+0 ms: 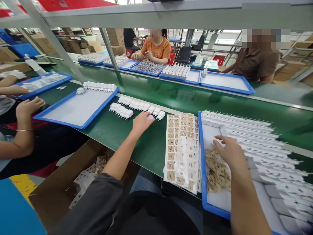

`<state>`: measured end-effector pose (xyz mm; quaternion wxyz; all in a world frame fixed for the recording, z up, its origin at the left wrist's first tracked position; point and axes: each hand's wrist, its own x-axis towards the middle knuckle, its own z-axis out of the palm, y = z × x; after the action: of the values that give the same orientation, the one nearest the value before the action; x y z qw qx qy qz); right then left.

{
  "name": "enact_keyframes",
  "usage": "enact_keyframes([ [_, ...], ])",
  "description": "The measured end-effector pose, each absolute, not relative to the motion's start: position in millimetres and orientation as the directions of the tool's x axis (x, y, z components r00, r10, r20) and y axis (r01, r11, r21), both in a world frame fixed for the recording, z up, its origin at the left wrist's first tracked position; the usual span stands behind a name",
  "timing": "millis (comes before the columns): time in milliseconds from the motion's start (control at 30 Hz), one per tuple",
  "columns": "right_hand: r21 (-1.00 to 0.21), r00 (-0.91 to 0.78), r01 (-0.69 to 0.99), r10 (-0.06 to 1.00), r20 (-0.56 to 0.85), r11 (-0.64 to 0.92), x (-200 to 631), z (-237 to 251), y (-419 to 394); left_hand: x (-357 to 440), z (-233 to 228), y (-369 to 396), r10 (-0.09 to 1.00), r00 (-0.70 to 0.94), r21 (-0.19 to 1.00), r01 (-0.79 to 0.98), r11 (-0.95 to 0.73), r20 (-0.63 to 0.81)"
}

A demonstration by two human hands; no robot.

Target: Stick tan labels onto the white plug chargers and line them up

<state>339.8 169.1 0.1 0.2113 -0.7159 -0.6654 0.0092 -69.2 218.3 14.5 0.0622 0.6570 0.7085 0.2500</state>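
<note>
My left hand (141,123) reaches out over the green belt (137,137) and closes on a small white plug part at the near end of a row of white plug parts (137,106). My right hand (230,151) rests inside a blue tray (203,182), fingers spread over rows of white plug parts (259,140), holding nothing that I can see. A heap of small tan pieces (217,173) lies in the tray under that hand. A white sheet of tan pieces (182,147) lies between my two hands.
A blue tray with a white liner (73,109) sits to the left, plug parts along its far edge. A co-worker's hands (28,107) rest at its left. Two people sit across the belt behind more blue trays (225,81). A cardboard box (61,182) stands below.
</note>
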Motion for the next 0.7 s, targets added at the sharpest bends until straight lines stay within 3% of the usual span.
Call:
enact_keyframes([
  [67, -0.34, 0.095, 0.94, 0.965, 0.245, -0.006, 335.7, 2.0, 168.1, -102.6, 8.9, 222.3, 0.951, -0.237, 0.303, 0.938, 0.17, 0.2],
  [167, -0.364, 0.074, 0.931, 0.974, 0.212, 0.009, 330.1, 4.2, 166.6, -136.3, 2.9, 232.5, 0.938, -0.287, 0.199, 0.948, 0.248, 0.196],
  [300, -0.386, 0.02, 0.919, 0.969, 0.246, 0.078, 319.0, 4.8, 163.8, -148.4, -1.4, 240.6, 0.932, -0.272, 0.213, 0.951, 0.223, 0.239],
  [400, -0.392, -0.105, 0.885, 0.928, 0.357, 0.251, 304.3, 4.2, 160.8, -139.8, -5.0, 237.9, 0.918, -0.257, 0.251, 0.951, 0.183, 0.302],
  [500, -0.35, -0.23, 0.862, 0.899, 0.372, 0.366, 287.7, 0.5, 158.1, -114.9, -8.9, 232.4, 0.925, -0.138, 0.315, 0.949, 0.021, 0.354],
  [700, -0.205, -0.212, 0.932, 0.907, 0.363, 0.3, 267.4, -14.8, 157.1, -9.2, -8.6, 227.2, 0.864, 0.371, 0.428, 0.757, -0.494, 0.341],
])
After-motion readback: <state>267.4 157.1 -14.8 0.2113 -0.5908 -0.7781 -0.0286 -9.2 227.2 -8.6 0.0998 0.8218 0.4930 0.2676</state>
